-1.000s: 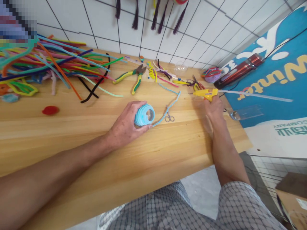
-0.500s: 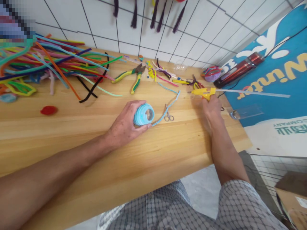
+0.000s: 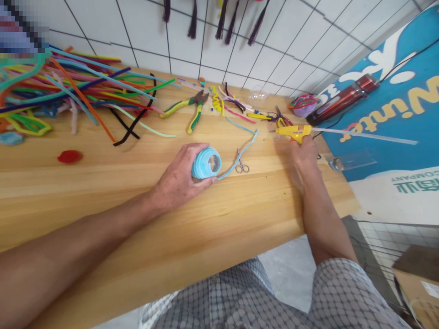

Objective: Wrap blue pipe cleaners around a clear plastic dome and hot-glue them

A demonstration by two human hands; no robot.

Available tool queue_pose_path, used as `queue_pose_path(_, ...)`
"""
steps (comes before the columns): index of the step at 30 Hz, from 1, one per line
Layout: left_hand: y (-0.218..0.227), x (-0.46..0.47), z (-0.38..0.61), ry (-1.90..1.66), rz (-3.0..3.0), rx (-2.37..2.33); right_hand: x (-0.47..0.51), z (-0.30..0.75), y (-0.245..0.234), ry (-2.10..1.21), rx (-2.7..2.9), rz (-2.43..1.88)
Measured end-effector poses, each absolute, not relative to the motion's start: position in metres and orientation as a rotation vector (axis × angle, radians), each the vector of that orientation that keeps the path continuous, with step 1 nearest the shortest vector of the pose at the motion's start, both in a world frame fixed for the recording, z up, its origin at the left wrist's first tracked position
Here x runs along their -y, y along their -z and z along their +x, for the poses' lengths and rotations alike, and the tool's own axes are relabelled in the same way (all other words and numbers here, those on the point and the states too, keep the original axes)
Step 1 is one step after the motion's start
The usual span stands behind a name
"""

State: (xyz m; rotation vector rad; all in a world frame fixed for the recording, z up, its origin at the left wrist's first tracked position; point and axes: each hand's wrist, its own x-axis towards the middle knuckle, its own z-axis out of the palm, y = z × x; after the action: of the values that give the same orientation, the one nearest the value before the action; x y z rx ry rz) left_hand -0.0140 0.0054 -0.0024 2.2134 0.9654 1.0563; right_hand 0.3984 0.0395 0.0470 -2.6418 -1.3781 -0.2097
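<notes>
My left hand (image 3: 181, 178) is wrapped round a small jar covered in light blue pipe cleaner (image 3: 202, 165), its round opening tilted toward the right. From the jar a loose blue pipe cleaner end (image 3: 244, 148) trails over the table to the upper right. Small silver scissors (image 3: 242, 167) lie beside that strand. On the right, my right hand (image 3: 304, 153) grips a yellow hot glue gun (image 3: 291, 132), nozzle pointing left. A long clear glue stick (image 3: 370, 135) sticks out of its back. The fingers round the handle are partly hidden.
Green-and-yellow pliers (image 3: 195, 107) lie behind the jar. Many coloured pipe cleaners (image 3: 85, 89) are heaped at the back left, with a red oval piece (image 3: 70, 156) in front. A red thermos (image 3: 343, 100), a yarn bundle (image 3: 303, 106) and a clear tube (image 3: 356, 161) are at the right.
The glue gun in my right hand has shifted very slightly to the right. My left hand and the jar have stayed almost in place.
</notes>
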Motion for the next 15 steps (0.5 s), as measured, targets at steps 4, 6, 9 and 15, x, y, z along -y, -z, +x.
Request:
queue_pose_path(4, 0.0019, -0.0053, -0.0141, -1.06, 2.221, -0.964, -0.0369, 0.3968, -0.0519, 0.188, 1.36, -2.677)
queue_pose_path(6, 0.0019, -0.0051, -0.014, -1.072, 2.218, -0.956, -0.0372, 0.3958, -0.051, 0.176, 1.369, -2.681)
queue_pose_path(9, 0.0022, -0.0048, -0.0137, -1.083, 2.217, -0.955, -0.0389, 0.3944, -0.0479, 0.173, 1.388, -2.668)
queue_pose_path(15, 0.0021, -0.005, -0.0131, -1.083, 2.209, -0.955, -0.0407, 0.3965, -0.0449, 0.203, 1.375, -2.656)
